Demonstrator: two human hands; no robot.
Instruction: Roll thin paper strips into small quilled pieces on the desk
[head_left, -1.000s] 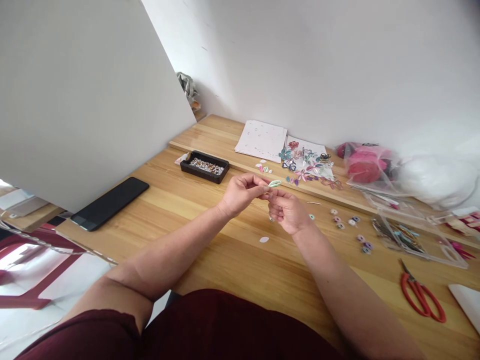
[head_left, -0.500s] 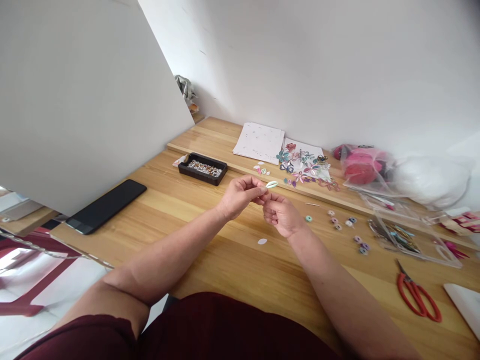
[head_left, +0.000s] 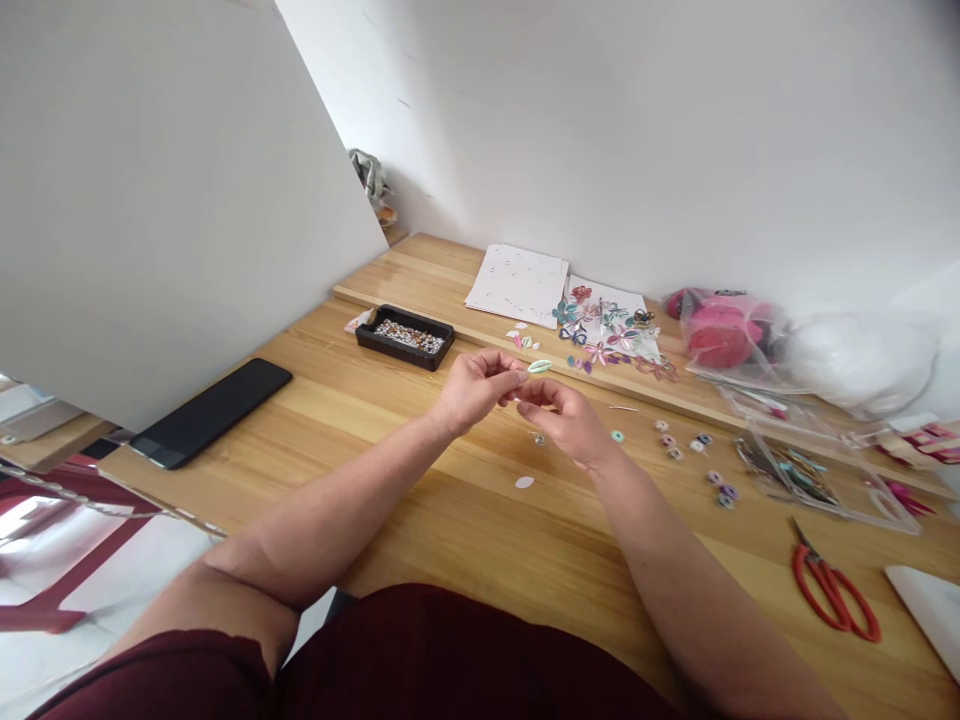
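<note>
My left hand (head_left: 480, 392) pinches a pale green, leaf-shaped petal (head_left: 539, 367) between thumb and fingertips, and the petal sticks out to the right. Close beside it, my right hand (head_left: 564, 418) is closed with thumb and fingers pressed together; whatever they hold is too fine to make out. Just below the right fingers shows a small bobbin (head_left: 538, 438); I cannot tell whether it hangs or lies on the wood. A white leaf-shaped piece (head_left: 524, 483) lies on the table (head_left: 450, 530) under my hands.
A black tray (head_left: 405, 347) of beads and a phone (head_left: 214, 412) lie to the left. Behind are paper sheets (head_left: 517, 283) and colourful thread flowers (head_left: 611, 335). Several thread bobbins (head_left: 667, 440), a clear plastic box (head_left: 862, 495) and red-handled scissors (head_left: 832, 590) lie to the right.
My right hand has shifted slightly down and its fingers have turned, parting a little from the left fingertips. A small bobbin now shows beneath it. The petal has tipped and moved slightly left.
</note>
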